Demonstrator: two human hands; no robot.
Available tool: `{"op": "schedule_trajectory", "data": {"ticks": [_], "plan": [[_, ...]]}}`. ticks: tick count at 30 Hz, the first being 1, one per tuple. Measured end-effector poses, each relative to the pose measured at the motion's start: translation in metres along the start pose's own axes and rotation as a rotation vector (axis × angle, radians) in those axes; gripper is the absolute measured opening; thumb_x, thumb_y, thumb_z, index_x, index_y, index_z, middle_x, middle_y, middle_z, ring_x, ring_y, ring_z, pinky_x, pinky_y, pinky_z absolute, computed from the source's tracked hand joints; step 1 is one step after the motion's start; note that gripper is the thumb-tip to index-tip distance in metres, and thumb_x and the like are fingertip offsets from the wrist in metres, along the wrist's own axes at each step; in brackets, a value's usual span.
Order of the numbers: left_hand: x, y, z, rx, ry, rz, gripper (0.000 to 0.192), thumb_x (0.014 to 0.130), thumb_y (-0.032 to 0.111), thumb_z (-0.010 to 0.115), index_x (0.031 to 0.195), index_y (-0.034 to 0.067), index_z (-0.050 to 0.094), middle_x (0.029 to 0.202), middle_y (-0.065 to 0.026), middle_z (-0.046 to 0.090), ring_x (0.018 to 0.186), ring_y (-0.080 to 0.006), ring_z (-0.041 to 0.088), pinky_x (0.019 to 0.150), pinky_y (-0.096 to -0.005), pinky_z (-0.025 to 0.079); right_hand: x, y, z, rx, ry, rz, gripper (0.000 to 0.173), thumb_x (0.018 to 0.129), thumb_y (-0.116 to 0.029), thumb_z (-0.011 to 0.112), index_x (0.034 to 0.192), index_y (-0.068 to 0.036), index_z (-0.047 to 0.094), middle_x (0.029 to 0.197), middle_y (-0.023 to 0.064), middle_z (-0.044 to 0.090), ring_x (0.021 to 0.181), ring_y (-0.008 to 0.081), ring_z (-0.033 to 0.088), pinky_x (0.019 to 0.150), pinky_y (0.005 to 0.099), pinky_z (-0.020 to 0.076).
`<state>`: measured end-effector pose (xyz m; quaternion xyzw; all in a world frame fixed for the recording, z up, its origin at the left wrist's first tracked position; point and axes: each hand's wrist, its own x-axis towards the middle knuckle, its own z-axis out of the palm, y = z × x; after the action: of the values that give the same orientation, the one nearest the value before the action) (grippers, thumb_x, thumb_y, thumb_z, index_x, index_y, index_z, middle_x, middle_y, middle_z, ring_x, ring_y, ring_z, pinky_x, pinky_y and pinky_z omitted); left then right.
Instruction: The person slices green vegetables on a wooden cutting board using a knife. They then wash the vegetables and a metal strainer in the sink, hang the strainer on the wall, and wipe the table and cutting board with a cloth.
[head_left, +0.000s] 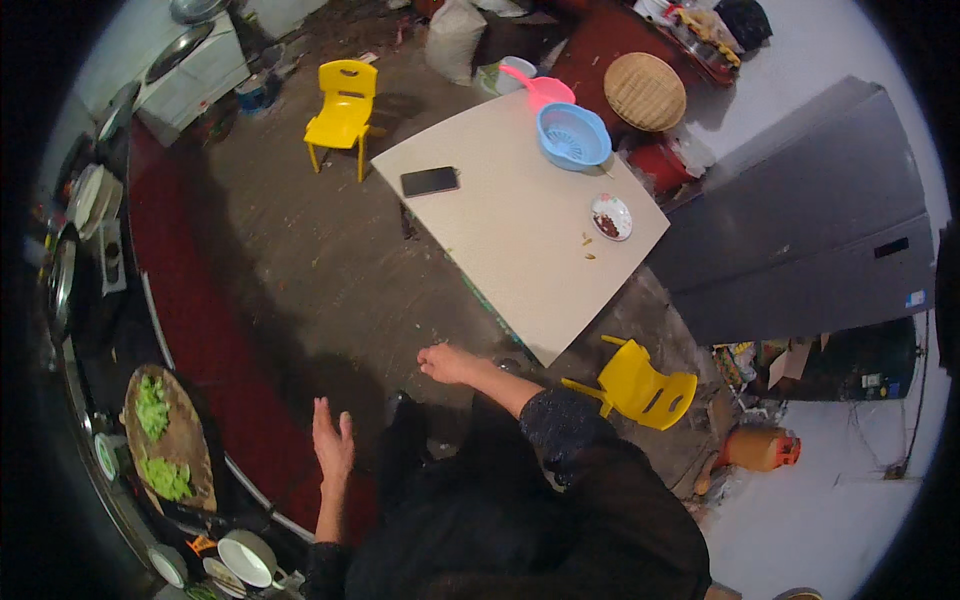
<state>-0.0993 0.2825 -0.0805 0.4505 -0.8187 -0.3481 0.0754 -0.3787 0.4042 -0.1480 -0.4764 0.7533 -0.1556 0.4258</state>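
Note:
My left hand (332, 442) is raised beside the red-fronted counter, thumb and fingers apart, holding nothing. Nearest to it on the counter lies a round wooden chopping board (180, 420) with two heaps of chopped green vegetable (152, 407). My right hand (448, 364) reaches forward over the floor with its fingers loosely curled; no object shows in it. Ahead of it stands a pale square table (517, 247), bearing a smartphone (430, 181), a blue plastic basin (573, 136), a pink plastic ladle (551, 91) and a floral plate (611, 217) with dark reddish bits of food.
One yellow chair (341, 112) stands beyond the table's far left corner, another yellow chair (649, 386) at my right. A grey refrigerator (795, 225) is by the right wall, near an orange gas cylinder (757, 450). A white pot (246, 559) and bowls sit on the left counter.

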Motion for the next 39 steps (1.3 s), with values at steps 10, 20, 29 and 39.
{"op": "schedule_trajectory", "data": {"ticks": [10,20,29,39], "plan": [[0.092,0.209,0.197,-0.006,-0.421,0.421,0.057,0.093,0.018,0.055,0.142,-0.004,0.036,0.148,-0.0248,0.034,0.138,-0.0378,0.032,0.114,-0.0428,0.026,-0.081,0.21,-0.031,1.062,0.555,0.308,0.025,0.095,-0.024,0.058,0.105,-0.002,0.065,0.088,0.0092,0.068,0.076,0.0176,0.066,0.066,0.03,0.0535],[0.205,0.358,0.497,0.161,-0.529,0.886,0.05,0.09,0.019,0.058,0.131,-0.006,0.045,0.139,-0.026,0.044,0.133,-0.0413,0.038,0.111,-0.0443,0.033,-0.184,0.411,-0.058,1.621,0.843,0.71,0.028,0.099,-0.023,0.048,0.103,0.002,0.06,0.091,0.0147,0.065,0.081,0.0269,0.068,0.074,0.0388,0.0575],[0.232,0.398,0.589,0.085,-0.503,0.617,0.051,0.094,0.027,0.048,0.137,0.0,0.043,0.142,-0.0245,0.042,0.133,-0.0401,0.038,0.113,-0.0446,0.03,-0.161,0.473,-0.038,1.625,0.85,0.486,0.042,0.1,-0.034,0.043,0.107,0.006,0.055,0.101,0.021,0.063,0.095,0.0346,0.063,0.088,0.0498,0.0524],[0.018,0.391,0.562,0.002,-0.894,0.528,0.049,0.083,0.013,0.06,0.128,0.001,0.048,0.128,-0.0209,0.051,0.12,-0.0402,0.048,0.098,-0.0453,0.044,-0.186,0.533,0.014,2.233,0.727,0.514,0.03,0.095,-0.029,0.046,0.09,-0.004,0.062,0.093,0.0109,0.066,0.088,0.0289,0.063,0.084,0.0415,0.0514]]}}
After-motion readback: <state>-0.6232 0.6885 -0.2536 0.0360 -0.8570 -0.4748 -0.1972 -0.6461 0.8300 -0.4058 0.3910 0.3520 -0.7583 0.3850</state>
